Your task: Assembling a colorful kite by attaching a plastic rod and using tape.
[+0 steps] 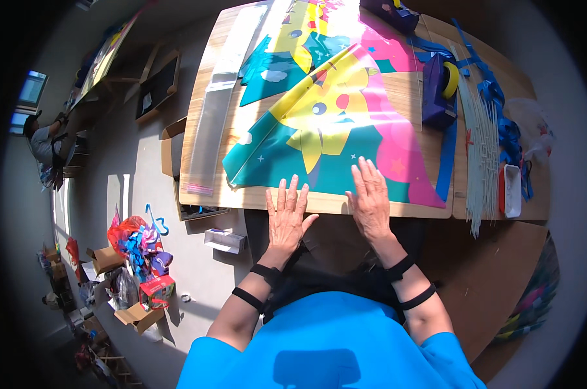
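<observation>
A folded, kite-like printed sheet (371, 139) in teal, yellow and pink lies on the wooden table (274, 198), with a cartoon figure on it. My left hand (286, 217) is flat at the table's near edge, fingers spread, its tips by the sheet's lower border. Palm down, my right hand (371, 204) reaches over the same border, fingers stretched out and thumb apart. Neither hand grips anything. Whether the right fingertips press on the sheet I cannot tell. Beyond it lies a similar printed sheet (267, 76), partly covered by the first.
Clear plastic sleeves (208, 136) lie along the left side. To the right are a purple tape dispenser (439, 104), thin white sticks (480, 162), blue ribbon (492, 94) and a white tray (512, 189). Boxes and bags (138, 243) stand on the floor; another person (45, 142) is far left.
</observation>
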{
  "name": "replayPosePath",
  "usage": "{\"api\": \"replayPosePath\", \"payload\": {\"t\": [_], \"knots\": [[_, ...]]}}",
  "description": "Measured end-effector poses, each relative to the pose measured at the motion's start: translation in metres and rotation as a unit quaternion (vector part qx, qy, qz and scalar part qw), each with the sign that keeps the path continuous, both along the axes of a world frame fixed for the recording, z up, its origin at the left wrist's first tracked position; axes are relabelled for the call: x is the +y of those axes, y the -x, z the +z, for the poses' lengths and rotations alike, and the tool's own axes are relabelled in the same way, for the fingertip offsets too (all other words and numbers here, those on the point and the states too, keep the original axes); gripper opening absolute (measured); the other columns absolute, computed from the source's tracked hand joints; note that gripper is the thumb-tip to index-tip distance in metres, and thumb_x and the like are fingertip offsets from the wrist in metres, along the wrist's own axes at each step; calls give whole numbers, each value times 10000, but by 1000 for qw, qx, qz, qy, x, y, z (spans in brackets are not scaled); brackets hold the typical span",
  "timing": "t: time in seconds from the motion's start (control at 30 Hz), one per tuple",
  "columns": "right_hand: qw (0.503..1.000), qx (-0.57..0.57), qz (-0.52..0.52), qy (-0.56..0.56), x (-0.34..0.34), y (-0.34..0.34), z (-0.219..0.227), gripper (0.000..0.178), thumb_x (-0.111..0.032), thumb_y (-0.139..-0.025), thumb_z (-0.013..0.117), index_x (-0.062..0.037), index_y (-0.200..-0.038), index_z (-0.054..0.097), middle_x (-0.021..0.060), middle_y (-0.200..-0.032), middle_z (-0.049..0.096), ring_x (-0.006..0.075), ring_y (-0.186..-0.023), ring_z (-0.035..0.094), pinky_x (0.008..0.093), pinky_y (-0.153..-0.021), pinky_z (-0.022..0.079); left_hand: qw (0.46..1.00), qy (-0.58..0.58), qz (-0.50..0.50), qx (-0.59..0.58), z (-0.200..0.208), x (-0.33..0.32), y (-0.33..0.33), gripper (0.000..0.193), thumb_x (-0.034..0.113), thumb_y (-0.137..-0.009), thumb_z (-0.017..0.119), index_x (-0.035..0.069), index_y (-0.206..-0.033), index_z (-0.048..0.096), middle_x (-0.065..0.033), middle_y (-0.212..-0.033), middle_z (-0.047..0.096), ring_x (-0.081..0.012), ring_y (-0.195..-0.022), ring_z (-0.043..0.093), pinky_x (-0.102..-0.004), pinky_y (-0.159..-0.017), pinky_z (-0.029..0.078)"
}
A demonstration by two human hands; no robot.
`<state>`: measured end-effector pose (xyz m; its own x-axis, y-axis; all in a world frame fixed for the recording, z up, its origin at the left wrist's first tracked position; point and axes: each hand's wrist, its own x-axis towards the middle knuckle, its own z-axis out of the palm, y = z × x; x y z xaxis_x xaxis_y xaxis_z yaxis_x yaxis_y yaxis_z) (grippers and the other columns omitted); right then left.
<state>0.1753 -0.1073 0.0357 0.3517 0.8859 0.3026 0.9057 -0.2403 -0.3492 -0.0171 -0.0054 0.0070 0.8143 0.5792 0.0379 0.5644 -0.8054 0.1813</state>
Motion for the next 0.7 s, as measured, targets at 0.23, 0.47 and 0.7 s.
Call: {"api": "replayPosePath", "payload": {"t": [0.23, 0.47, 0.7], "knots": [[994, 44, 50, 90, -4, 36, -43, 804, -410, -845, 606, 19, -1432, 263, 178, -1527, 208, 301, -1431, 162, 437, -1164, 123, 993, -11, 67, 95, -9, 19, 16, 949, 600, -795, 571, 96, -1494, 173, -94, -1574, 78, -287, -1451, 49, -555, -1146, 8], [993, 66, -99, -13, -63, -45, -21, 423, -258, -903, 572, -19, -1248, 521, 166, -1331, 479, 323, -1277, 412, 441, -1056, 318, 999, -17, -12, -44, 10, 16, 12, 915, 490, -752, 691, 141, -1466, 238, -73, -1552, 167, -287, -1438, 116, -563, -1148, 16], [937, 123, -326, 36, 51, -169, 7, 242, -164, -895, 529, -4, -1075, 558, 236, -891, 659, 375, -818, 658, 449, -692, 516, 996, 36, -65, 41, 2, 21, -7, 797, 434, -801, 654, 137, -1449, 297, -67, -1551, 176, -281, -1442, 113, -527, -1158, 56]]}}
